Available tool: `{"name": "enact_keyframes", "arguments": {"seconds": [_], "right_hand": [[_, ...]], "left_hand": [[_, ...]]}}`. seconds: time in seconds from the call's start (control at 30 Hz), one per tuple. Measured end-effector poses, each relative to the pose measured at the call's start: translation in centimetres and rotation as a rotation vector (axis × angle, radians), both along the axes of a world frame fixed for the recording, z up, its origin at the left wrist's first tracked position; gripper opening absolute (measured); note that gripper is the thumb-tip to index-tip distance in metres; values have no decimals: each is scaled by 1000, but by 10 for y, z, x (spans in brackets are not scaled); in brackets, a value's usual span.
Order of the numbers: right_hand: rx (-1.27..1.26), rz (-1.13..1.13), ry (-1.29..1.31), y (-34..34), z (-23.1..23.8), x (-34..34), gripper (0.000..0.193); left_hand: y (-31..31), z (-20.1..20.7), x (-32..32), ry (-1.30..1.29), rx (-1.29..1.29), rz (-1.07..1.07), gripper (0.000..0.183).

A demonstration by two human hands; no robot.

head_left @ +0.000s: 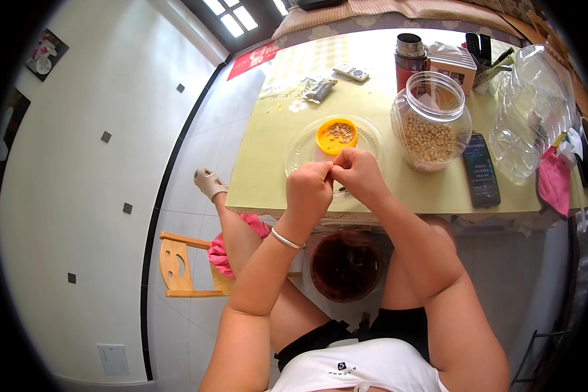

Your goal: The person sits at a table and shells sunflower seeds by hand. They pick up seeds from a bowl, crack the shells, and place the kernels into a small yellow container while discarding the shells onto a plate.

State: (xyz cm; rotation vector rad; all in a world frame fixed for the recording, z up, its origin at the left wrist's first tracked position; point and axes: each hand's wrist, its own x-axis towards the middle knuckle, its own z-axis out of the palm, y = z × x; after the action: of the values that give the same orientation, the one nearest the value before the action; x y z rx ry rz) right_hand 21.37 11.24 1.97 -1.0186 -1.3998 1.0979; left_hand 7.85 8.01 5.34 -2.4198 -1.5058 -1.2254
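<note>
My left hand [309, 188] and my right hand [361, 175] meet fingertip to fingertip above the near side of a clear round plate [294, 152]. Thumbs and fingers of both are pinched together; whatever lies between them is too small or too covered to make out. Just beyond the fingertips, a round yellow lid [327, 149] rests on the plate with small pale and brown kernels [340, 132] in it. A few dark bits lie on the plate beside my right hand. To the right stands an uncapped clear plastic jar [460, 124], partly filled with small round beige pieces [428, 139].
Right of the jar lies a phone [481, 171], near a large clear plastic bag [532, 111]. Behind are a thermos [410, 62] and tissue box [452, 65]. A remote [351, 72] and small packet [319, 90] lie farther back. Below the table edge sits a dark bin [346, 266].
</note>
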Motion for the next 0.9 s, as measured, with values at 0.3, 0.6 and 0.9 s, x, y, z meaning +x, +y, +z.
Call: {"name": "enact_keyframes", "arguments": {"seconds": [0.3, 0.6, 0.9], "right_hand": [[-198, 183, 281, 10, -5, 8, 10], [-330, 374, 419, 5, 10, 17, 6], [-345, 390, 397, 5, 13, 18, 7]], "left_hand": [[-6, 11, 4, -378, -344, -33, 17], [-3, 12, -14, -933, -722, -177, 20], [-3, 7, -20, -1047, -760, -214, 16]]}}
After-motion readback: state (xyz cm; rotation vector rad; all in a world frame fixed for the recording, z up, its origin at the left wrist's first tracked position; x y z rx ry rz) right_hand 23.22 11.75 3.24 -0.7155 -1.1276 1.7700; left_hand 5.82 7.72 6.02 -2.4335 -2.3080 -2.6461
